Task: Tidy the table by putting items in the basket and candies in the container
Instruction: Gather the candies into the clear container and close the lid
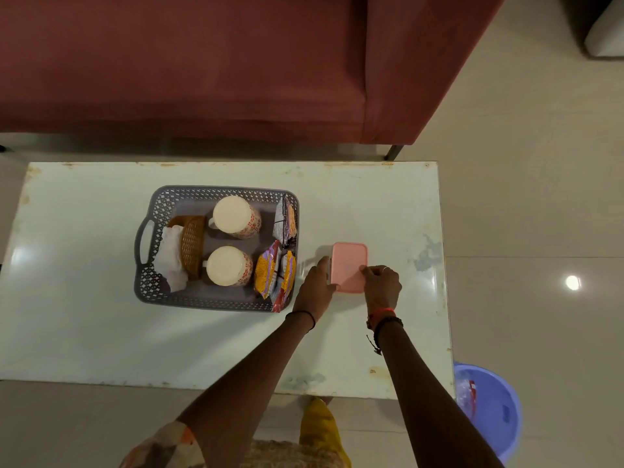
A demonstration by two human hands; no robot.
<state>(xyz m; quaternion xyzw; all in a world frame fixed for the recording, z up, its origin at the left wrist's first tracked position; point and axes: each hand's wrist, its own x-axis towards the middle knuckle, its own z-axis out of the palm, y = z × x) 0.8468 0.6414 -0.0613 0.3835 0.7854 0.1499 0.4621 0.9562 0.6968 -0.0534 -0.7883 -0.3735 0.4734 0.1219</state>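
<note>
Nearest us, our two forearms reach out over the near edge of the table (101, 349). Our left hand (315, 287) grips the left side of the pink container (349, 266), fingers curled against its wall, while our right hand (381, 285) pinches its near right corner; both hands are clamped on the container, with its pink lid (351, 261) showing between them. The container rests on the tabletop just right of the grey basket (148, 265), apart from it by a narrow strip of bare surface. Right of the container the table runs bare to its right edge, beyond which a blue bucket (496, 410) stands on the floor. Inside the basket we see two cups (233, 217), a wicker holder (192, 246) with white tissue (170, 261), and snack packets (270, 271) along the side nearest the container. Beyond the basket, bare table, then a red sofa (202, 62).
</note>
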